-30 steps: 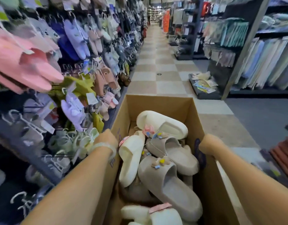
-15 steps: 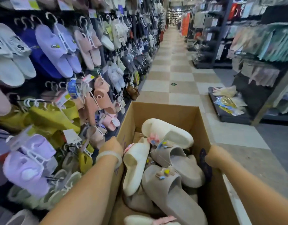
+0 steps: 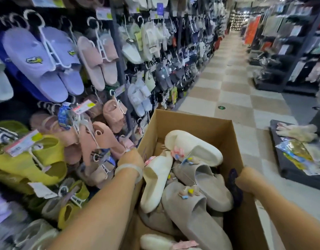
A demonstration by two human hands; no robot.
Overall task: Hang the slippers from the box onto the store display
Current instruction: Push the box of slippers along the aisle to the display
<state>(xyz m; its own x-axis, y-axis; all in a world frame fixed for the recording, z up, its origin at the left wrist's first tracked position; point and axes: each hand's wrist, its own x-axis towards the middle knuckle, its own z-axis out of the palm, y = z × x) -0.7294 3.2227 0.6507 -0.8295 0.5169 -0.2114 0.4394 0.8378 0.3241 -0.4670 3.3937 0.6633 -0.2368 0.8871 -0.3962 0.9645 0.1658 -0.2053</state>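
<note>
Between the display wall and the aisle: open cardboard box point(image 3: 197, 123), flaps up, held at both long sides.
Box contents: slippers heaped loose, none on hangers; cream slipper point(image 3: 193, 147) on top at the far end, second cream slipper point(image 3: 156, 179) leaning against the left wall, grey slippers point(image 3: 197, 213) piled beneath and toward the near end, small coloured charms on the straps.
Near corner of box: another cream slipper with a pink tag point(image 3: 185, 244), partly cut off by the frame edge.
Left hand point(image 3: 131, 157): on the box's left rim, fingers curled over the edge, clasping it; clear band on the wrist.
Right hand point(image 3: 246, 177): on the right rim, fingers wrapped down over the cardboard, gripping it.
Display point(image 3: 119, 69): left of the box, crowded with hanging pairs, purple, pink and yellow-green, on white hangers.
Floor point(image 3: 233, 98): checkered tiles running down the aisle.
</note>
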